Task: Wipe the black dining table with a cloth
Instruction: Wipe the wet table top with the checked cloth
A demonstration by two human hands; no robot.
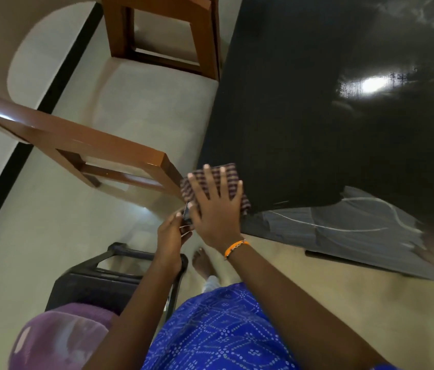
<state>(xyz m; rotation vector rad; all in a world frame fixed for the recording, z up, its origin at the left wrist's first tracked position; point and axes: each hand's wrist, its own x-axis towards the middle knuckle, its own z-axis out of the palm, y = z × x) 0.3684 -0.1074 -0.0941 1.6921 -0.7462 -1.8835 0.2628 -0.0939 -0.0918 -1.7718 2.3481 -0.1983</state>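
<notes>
Cloth (214,182) right on the near corner of the black dining table (317,116), and your right hand (217,209) is flat on top of it, fingers spread and straight, pressing rather than gripping. Your left hand (172,236) sits just off the table's edge, below the corner, fingers curled round something small and thin; what it is, you can't tell from here, it's half hidden behind the right hand. Now the risks. That cloth overhangs the corner a little, so if you sweep outward with an open palm it could slide straight off and drop to the floor. Nothing is pinning it but downward pressure, so a fast pull may leave it bunched or let it slip out from under your fingers. Watch the wooden chair (98,156) too: its top rail is just beside the cloth, and a wide stroke to the left would knock your knuckles into it. Most of the tabletop lies well away from you, glossy and streaked near the light's reflection, so reaching far across from this corner could cost you even pressure and leave smears.
</notes>
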